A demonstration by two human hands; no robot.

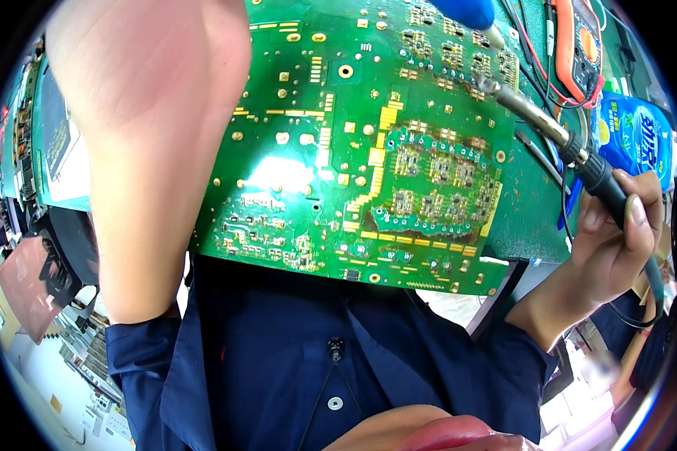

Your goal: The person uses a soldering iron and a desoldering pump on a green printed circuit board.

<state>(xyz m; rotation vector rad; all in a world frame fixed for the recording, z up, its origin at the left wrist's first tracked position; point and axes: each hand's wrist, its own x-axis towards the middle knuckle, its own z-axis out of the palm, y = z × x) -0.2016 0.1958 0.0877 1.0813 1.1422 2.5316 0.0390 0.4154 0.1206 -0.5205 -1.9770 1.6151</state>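
Note:
My right hand (620, 237) is closed round the dark handle of a soldering iron (538, 116). The iron slants up and left, and its tip end is over the upper right part of a large green circuit board (331, 203). Close above that tip, a blue desoldering pump (466, 10) with a pale nozzle comes in from the top edge. My left forearm (154, 150) stretches up across the board's left side. Its hand lies beyond the top edge, so whatever it holds is hidden. Gold pads and rows of small parts cover the board.
An orange multimeter (578, 52) with red and black leads lies at the far right. Below it sits a blue printed packet (633, 139). A thin metal tool (540, 159) and a blue pen (568, 204) rest on the green mat (526, 233). The iron's cord hangs beside my right wrist.

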